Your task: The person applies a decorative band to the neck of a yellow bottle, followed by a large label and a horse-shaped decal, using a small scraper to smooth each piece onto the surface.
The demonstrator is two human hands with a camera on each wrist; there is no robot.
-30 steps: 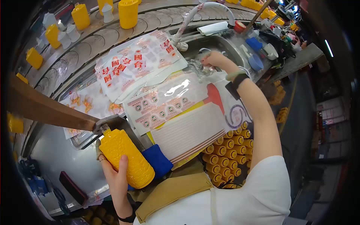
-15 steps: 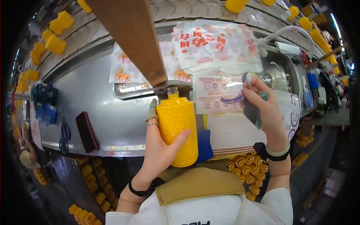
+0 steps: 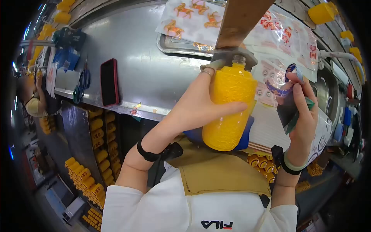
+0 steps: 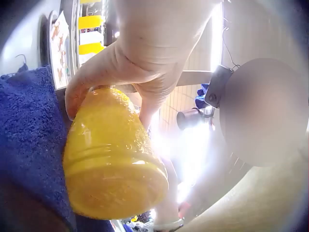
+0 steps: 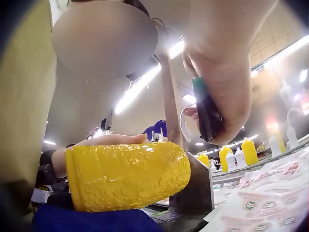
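A yellow textured bottle (image 3: 231,110) leans in the head view, its clear neck at a metal bracket (image 3: 247,57) on a wooden post (image 3: 241,23). My left hand (image 3: 193,104) grips its side, thumb across the front; the left wrist view shows the bottle's base (image 4: 116,188). To the right, my right hand (image 3: 305,112) pinches a curled, purple patterned strip (image 3: 279,89) between thumb and fingers, apart from the bottle. A black and green flat piece (image 3: 286,116) sits in the same hand, seen also in the right wrist view (image 5: 207,116). Blue cloth (image 3: 244,135) lies under the bottle.
On the metal table lie a phone (image 3: 109,82), scissors (image 3: 82,83) and a tray (image 3: 174,46) with orange-figured sheets. Printed sheets (image 3: 270,34) and a ribbed white pad (image 3: 266,127) are at the right, before the sink (image 3: 322,87). Yellow bottles (image 3: 322,12) stand on the conveyor.
My right hand has come back from the sink toward the bottle with the patterned strip. The left hand keeps its hold on the bottle. The head view has swung left.
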